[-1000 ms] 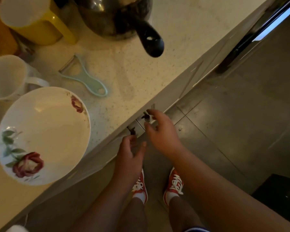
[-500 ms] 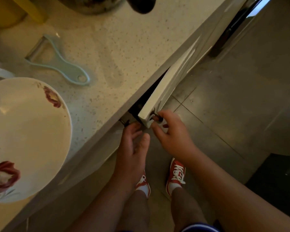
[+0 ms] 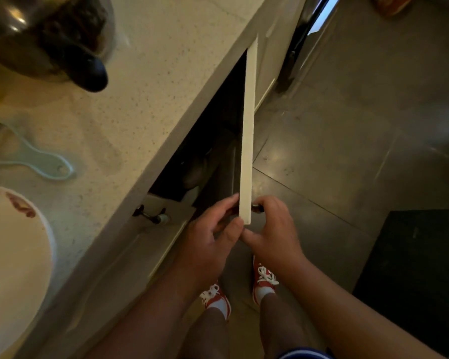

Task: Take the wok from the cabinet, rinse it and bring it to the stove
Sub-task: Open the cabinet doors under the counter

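Both hands grip the cabinet door at its free end: left hand wrapped round the edge, right hand closed on the knob. Door stands open w/ dark cabinet behind, under the counter; rounded dim shapes inside, can't tell if wok.

arms: both forearms bare, no sleeves, watch or rings visible | left hand: bare | right hand: bare | legs: bare at the shins | shorts: dark blue with a white band, at 6 o'clock | shoes: red low sneakers, white laces | socks: white, short
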{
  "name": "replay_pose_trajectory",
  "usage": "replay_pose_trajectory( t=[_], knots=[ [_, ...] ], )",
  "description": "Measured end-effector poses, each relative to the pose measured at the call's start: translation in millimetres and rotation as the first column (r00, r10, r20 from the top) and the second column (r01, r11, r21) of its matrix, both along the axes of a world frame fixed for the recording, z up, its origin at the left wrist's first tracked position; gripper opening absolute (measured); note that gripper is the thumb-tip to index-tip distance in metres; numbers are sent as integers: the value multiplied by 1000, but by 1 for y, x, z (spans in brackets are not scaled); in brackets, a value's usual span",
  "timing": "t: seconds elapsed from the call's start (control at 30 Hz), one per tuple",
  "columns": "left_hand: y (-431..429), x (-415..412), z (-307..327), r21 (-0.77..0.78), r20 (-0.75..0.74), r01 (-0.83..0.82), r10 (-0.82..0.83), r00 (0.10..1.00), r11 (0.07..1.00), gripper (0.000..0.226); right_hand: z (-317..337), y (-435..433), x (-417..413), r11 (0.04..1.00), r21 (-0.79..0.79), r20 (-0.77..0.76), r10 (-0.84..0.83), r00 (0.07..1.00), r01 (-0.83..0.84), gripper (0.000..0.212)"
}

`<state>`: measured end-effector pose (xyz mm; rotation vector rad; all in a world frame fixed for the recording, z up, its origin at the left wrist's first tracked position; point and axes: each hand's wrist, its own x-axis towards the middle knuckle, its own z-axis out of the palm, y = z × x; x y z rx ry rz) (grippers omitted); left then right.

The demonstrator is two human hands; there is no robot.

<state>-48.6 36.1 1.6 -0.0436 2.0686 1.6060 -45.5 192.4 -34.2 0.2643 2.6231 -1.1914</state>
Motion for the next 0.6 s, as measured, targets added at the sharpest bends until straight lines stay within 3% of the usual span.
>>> replay_pose_trajectory(
  t=[0.17, 0.3, 0.4, 0.5, 0.6],
  knots=[
    [24, -17, -7, -49, -39, 118, -120, 992, 992, 50, -4, 30, 10, 994, 55, -60, -93, 994, 96, 55],
    [56, -35, -10, -26, -66, 142, -143, 987, 990, 51, -5, 48, 23, 972, 82, -224, -198, 954, 221, 71],
    [80, -40, -9, -10, -46, 181, -181, 982, 983, 52, -2, 58, 26, 951, 105, -386, -231, 893, 291, 63],
    [101, -44, -9, 6, -38, 218, -217, 975, 976, 54, 0, 68, 26, 923, 257, -462, -142, 875, 286, 58],
    [120, -49, -9, 39, -36, 244, -243, 969, 969, 55, 4, 73, 23, 841, 478, -382, -60, 922, 253, 66]
  ],
)
